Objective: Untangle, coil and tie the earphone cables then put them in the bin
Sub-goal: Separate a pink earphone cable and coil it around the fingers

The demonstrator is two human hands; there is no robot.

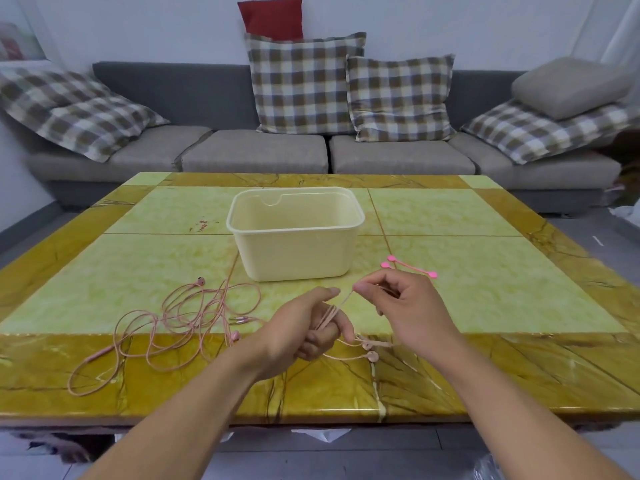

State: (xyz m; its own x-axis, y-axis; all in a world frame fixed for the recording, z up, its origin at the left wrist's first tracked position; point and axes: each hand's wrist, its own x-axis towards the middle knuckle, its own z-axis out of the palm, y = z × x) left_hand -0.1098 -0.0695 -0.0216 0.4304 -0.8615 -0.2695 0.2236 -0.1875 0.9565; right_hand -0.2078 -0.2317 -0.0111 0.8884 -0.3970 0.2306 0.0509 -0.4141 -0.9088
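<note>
the left hand [304, 327] held a half-wound thin pink earphone cable [330, 315], the right hand [401, 306] pinching its end; a tangled second pink cable [180, 320] waited on the desk (cream plastic bin [296, 233] empty, pink ties [408, 266] unused).

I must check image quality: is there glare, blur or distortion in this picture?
Head view: wide-angle bending curves the grey fabric sofa and the green-and-amber glossy tabletop, soft sheen near its front edge; light is even, shadows faint, the cream plastic bin is sharp.
</note>
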